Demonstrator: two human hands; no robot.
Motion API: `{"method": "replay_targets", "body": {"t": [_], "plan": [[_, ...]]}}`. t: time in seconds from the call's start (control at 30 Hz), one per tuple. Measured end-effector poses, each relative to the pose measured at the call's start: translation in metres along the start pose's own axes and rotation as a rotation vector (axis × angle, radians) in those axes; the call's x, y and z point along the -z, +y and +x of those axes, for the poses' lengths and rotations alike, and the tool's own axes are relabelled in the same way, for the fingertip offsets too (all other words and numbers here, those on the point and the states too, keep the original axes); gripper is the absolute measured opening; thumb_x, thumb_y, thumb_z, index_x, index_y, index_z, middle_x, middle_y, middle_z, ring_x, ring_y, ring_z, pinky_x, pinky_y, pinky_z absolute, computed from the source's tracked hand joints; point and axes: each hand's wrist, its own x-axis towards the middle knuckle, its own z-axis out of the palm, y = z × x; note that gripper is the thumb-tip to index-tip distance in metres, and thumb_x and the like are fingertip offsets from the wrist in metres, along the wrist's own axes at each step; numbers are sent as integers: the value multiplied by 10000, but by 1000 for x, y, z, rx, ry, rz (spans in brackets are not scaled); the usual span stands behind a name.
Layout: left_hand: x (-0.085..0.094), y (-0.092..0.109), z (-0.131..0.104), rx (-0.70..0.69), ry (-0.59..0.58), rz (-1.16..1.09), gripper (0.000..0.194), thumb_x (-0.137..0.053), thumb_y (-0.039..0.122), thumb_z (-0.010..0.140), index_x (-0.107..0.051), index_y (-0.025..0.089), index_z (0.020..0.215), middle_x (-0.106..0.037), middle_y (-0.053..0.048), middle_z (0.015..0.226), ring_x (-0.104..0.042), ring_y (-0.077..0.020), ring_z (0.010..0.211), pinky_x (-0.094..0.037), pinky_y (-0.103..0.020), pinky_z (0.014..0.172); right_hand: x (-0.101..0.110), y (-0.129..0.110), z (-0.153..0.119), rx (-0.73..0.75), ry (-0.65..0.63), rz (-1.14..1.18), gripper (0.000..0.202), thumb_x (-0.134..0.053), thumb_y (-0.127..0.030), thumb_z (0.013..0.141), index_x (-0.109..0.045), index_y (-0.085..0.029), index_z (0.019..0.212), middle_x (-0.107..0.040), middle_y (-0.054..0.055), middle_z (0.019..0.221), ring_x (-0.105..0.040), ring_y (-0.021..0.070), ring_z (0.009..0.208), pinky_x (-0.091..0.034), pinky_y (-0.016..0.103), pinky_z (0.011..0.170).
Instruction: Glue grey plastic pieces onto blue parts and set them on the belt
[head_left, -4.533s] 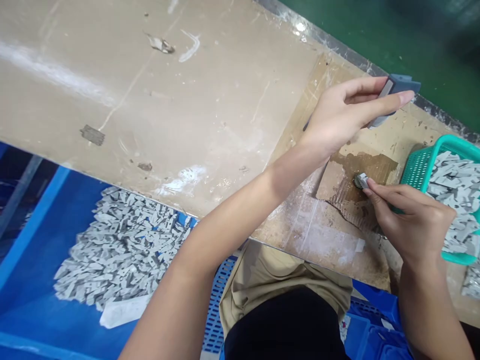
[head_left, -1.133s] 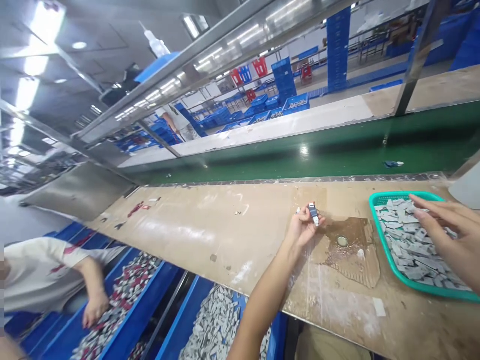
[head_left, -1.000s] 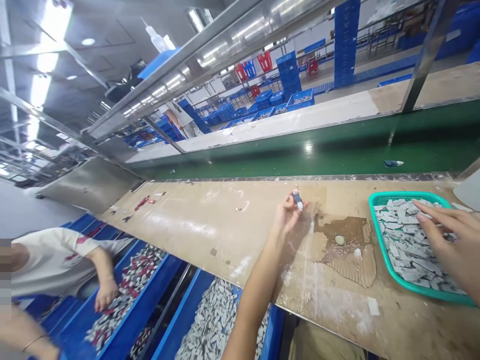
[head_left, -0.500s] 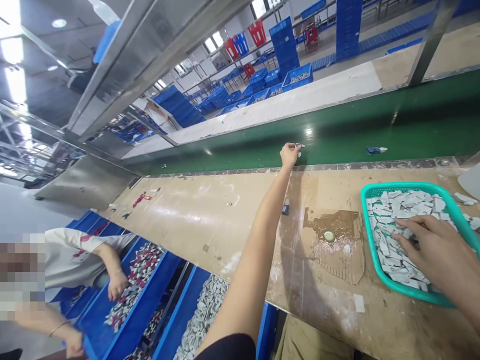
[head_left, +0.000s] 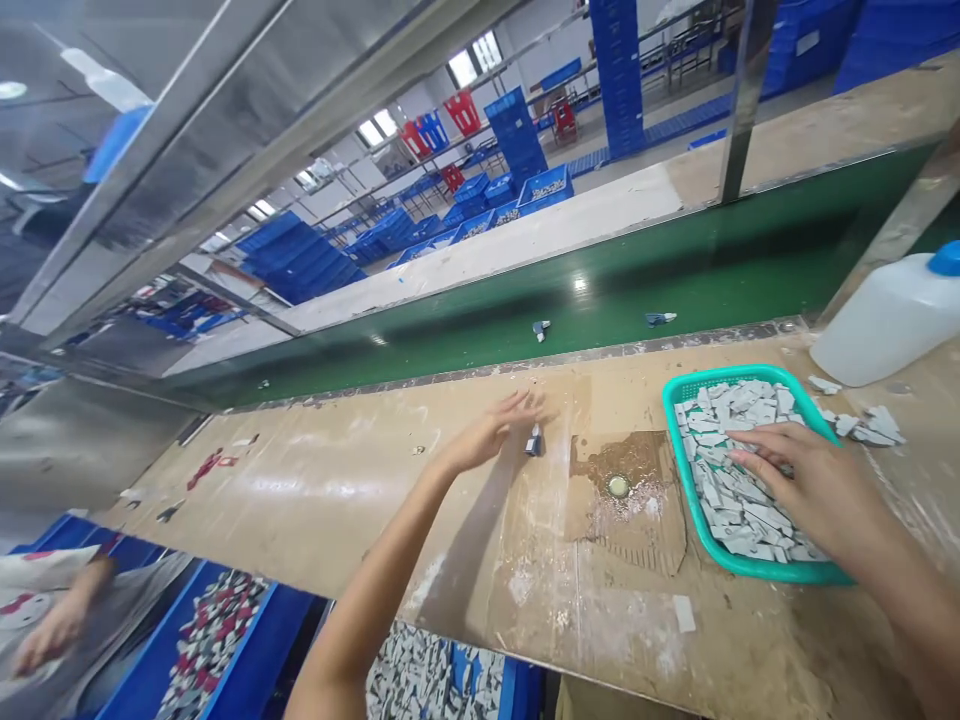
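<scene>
My left hand (head_left: 496, 432) hovers over the tan work surface (head_left: 360, 480), its fingers stretched out and somewhat blurred, with nothing in them. Close by its fingertips lies a small dark blue and white piece (head_left: 533, 442). Two similar blue-and-white pieces, one (head_left: 541, 330) nearer and one (head_left: 661, 319) farther right, rest on the green belt (head_left: 465, 325). My right hand (head_left: 806, 470) is inside the turquoise basket (head_left: 679, 480), thumb and forefinger pinched together over flat white pieces (head_left: 757, 515). What sits between those fingertips is hard to make out.
Wet cardboard (head_left: 652, 545) with a round pale cap-like thing (head_left: 618, 486) lies left of the basket. A white jug (head_left: 885, 320) stands behind it, near loose white pieces (head_left: 874, 425). Blue bins of parts (head_left: 217, 640) and a co-worker's hand (head_left: 56, 630) are lower left.
My left hand has let go of a blue-and-white piece on the green belt and drawn back toward me. The view has shifted right. My right hand stays in the basket.
</scene>
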Motion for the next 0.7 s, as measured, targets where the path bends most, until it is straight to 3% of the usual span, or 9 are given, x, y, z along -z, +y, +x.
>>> {"method": "replay_targets", "body": {"t": [0.1,0.2,0.37,0.5,0.6,0.7], "plan": [[-22,0,-22,-43,-81,-4,606,-456,44,879,-627,287,1407,-313,-42,1645,-233,-265,1557,-270,-538,1256,12,-12,8,-268,-185,352,579,-674,-754,817,-803,-210,969,-751,108,940,-726,263,751,-616,365,622],[-38,1,-21,-74,38,-42,438,-443,160,927,-716,227,1264,-508,-84,1530,-389,-264,1490,-363,-496,1219,19,-21,14,-426,-274,604,578,-851,-671,680,-780,-178,973,-753,122,951,-729,270,781,-627,356,662],[-43,4,-16,-24,233,-146,228,-579,344,908,-714,231,1051,-647,-92,1378,-485,-308,1416,-373,-518,1205,23,-25,19,-507,-261,753,590,-855,-629,716,-779,-164,1071,-746,132,1041,-709,263,915,-618,388,800],[-48,21,-13,90,367,-488,294,-576,482,930,-608,213,1046,-713,-112,1151,-664,-281,1145,-513,-433,1028,24,-29,19,-568,-286,851,714,-851,-632,736,-699,-169,1257,-737,101,979,-679,197,808,-595,357,799],[-54,36,14,139,470,-629,303,-566,494,893,-559,202,975,-649,-33,835,-657,-204,831,-536,-329,831,21,-33,18,-617,-268,967,659,-894,-606,695,-685,-162,1135,-729,103,968,-702,223,862,-605,340,778],[-51,47,69,207,575,-558,274,-674,405,834,-559,194,965,-545,28,717,-560,-157,682,-467,-263,704,14,-32,16,-628,-248,1013,620,-916,-591,669,-676,-159,1044,-735,127,989,-725,254,868,-628,338,736]]}}
